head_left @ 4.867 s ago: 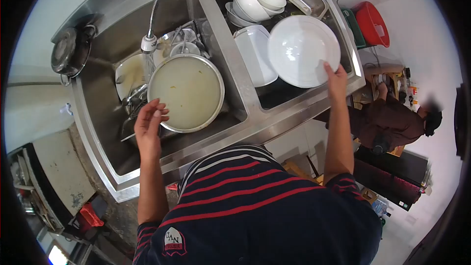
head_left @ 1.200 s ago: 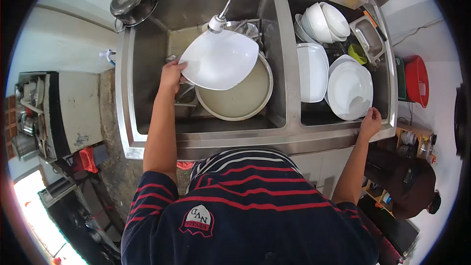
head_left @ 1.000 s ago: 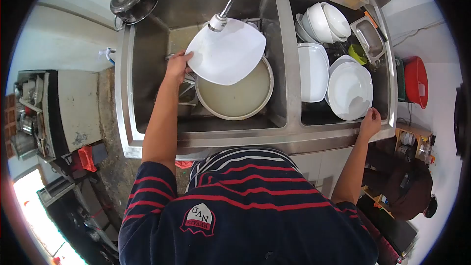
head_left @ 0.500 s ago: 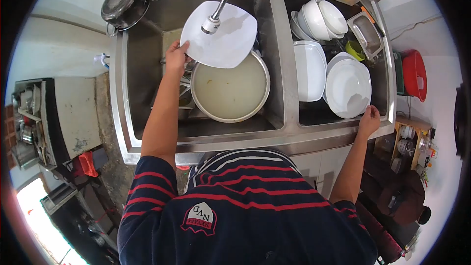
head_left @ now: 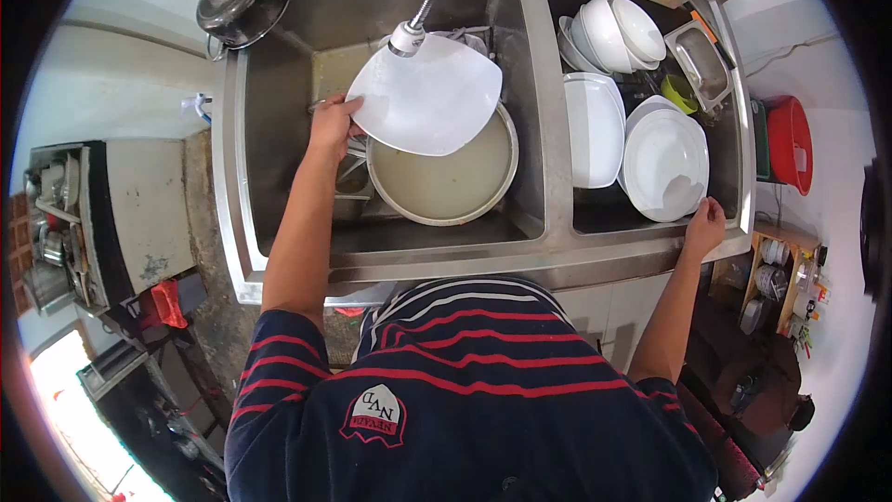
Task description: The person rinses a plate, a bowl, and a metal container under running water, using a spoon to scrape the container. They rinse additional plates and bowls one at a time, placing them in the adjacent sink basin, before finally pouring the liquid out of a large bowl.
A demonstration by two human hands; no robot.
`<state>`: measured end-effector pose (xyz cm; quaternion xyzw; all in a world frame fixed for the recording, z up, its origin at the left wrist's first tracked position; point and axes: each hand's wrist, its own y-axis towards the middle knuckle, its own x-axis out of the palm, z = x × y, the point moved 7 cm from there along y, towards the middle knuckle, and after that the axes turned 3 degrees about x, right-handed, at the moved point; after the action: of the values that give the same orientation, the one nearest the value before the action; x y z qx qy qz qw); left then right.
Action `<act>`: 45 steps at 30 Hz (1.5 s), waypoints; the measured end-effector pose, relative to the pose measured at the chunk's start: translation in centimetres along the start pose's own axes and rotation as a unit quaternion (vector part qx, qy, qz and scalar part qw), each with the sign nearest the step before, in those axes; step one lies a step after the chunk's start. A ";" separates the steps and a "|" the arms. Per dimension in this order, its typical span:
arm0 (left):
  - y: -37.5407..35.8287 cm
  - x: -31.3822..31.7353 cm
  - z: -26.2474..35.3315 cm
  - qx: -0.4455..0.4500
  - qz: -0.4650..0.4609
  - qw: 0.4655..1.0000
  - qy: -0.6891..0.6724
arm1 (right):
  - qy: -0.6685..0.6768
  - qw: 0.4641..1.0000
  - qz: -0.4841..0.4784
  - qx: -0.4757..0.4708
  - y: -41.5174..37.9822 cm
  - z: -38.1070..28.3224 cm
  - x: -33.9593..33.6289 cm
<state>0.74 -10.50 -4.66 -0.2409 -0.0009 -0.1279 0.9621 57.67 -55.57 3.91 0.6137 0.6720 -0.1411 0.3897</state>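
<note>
- In the head view, the square white plate point(head_left: 432, 98) is held by the left hand point(head_left: 334, 123) over the left basin of the sink point(head_left: 555, 167)
- Its left corner is pinched, the thumb being laid on top and the other fingers partly hidden beneath
- The white spray head point(head_left: 407, 39) is seen just above the plate's far edge; whether water is running cannot be told
- The far part of a round metal pot point(head_left: 444, 181), filled with cloudy liquid, is covered from sight by the plate
- The right hand point(head_left: 706, 228) is placed at the near right corner of the right basin, by the rim of a round white plate point(head_left: 664, 167); its fingers are drawn close together, but whether the rim is pinched or only touched cannot be told
- A rectangular white dish point(head_left: 595, 130) is set along that basin's left edge, with white bowls point(head_left: 609, 37) stacked beyond it
- A small metal pan point(head_left: 699, 60) is leaned near the right edge, a green bowl point(head_left: 679, 93) just beside it
- A dark pot point(head_left: 243, 2) is perched at the sink's far left corner
</note>
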 end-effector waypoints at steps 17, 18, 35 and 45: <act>4.4 5.2 -1.1 -0.033 -0.023 0.995 -0.086 | 0.064 0.998 0.006 0.029 0.4 1.4 0.1; 4.6 5.0 -1.2 -0.031 -0.009 0.996 -0.079 | 0.064 0.998 0.005 0.030 0.3 1.3 0.2; 2.6 5.1 -0.6 0.031 0.021 0.983 -0.181 | 0.039 0.999 0.014 0.027 0.0 0.4 -0.2; -2.0 2.4 2.4 0.067 0.061 0.986 -0.138 | 0.028 0.999 0.017 0.011 0.2 0.7 -0.2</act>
<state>2.69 -11.64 -1.47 -0.1913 -0.1279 -0.0343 0.9726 58.08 -56.10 3.64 0.6329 0.6709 -0.1248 0.3657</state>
